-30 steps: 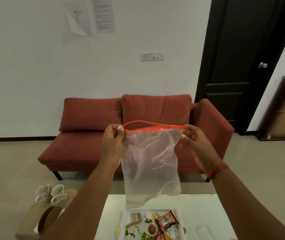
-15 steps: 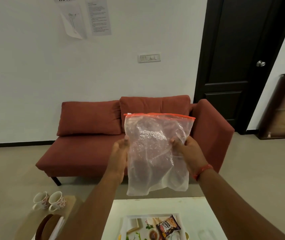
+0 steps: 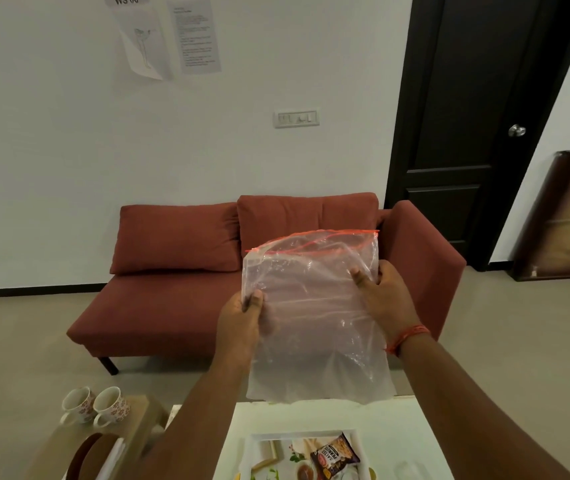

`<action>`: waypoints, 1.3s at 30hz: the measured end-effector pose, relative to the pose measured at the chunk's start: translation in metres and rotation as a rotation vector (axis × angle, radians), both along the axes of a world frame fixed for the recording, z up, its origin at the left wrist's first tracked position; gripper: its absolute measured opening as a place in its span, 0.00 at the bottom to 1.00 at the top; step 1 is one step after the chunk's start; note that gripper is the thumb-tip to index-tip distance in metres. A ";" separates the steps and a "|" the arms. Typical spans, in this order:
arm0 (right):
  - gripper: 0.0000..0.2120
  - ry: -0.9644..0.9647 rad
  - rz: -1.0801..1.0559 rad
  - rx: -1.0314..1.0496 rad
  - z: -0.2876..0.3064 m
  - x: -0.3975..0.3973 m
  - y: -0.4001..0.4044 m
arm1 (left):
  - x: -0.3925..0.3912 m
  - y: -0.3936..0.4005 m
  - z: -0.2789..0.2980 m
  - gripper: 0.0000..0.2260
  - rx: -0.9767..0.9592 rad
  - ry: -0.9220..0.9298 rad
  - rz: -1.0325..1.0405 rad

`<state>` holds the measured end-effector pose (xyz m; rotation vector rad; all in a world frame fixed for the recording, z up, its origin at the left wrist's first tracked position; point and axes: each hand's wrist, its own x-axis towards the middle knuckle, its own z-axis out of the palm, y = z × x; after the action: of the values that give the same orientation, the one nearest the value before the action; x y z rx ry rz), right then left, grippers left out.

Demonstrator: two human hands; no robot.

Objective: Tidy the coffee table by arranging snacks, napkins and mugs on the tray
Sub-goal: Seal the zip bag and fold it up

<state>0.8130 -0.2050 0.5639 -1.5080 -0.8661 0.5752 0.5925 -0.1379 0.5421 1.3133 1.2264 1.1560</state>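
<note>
Tray (image 3: 254,455) lies on the white surface (image 3: 397,431) at six o'clock, a peanut packet (image 3: 334,457) on it. Above, the left hand (image 3: 240,327) and right hand (image 3: 385,294) each grasp an edge of a clear zip bag (image 3: 314,313), at nine and three o'clock. Two mugs (image 3: 94,407) stand at seven o'clock on a side stand (image 3: 138,427).

We're seeing a clear zip bag (image 3: 314,317) with an orange-red seal strip, two white mugs (image 3: 94,405) showing a red floral pattern, a dark snack packet (image 3: 334,458) with orange print on a white tray (image 3: 254,445) with a leafy print, a rust-red sofa (image 3: 179,271), a dark brown door (image 3: 467,98).
</note>
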 end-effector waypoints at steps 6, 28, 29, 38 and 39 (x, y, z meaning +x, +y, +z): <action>0.30 0.198 0.310 -0.050 -0.002 0.003 -0.019 | -0.006 -0.005 0.008 0.13 0.052 -0.042 0.096; 0.10 -0.581 0.131 -0.206 -0.001 0.008 -0.021 | -0.030 0.019 0.001 0.07 0.439 0.584 -0.058; 0.09 -0.580 0.131 -0.205 0.000 0.009 -0.021 | -0.030 0.020 0.002 0.07 0.397 0.564 -0.056; 0.10 -0.540 0.150 -0.160 0.001 0.014 -0.021 | -0.023 0.014 0.014 0.06 0.470 0.479 -0.036; 0.15 -0.571 0.183 -0.157 0.005 0.011 -0.020 | -0.021 0.014 0.017 0.06 0.507 0.497 -0.072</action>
<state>0.8238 -0.2249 0.5689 -1.7820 -1.4358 0.3479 0.5718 -0.1238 0.5588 2.1036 1.2556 1.1694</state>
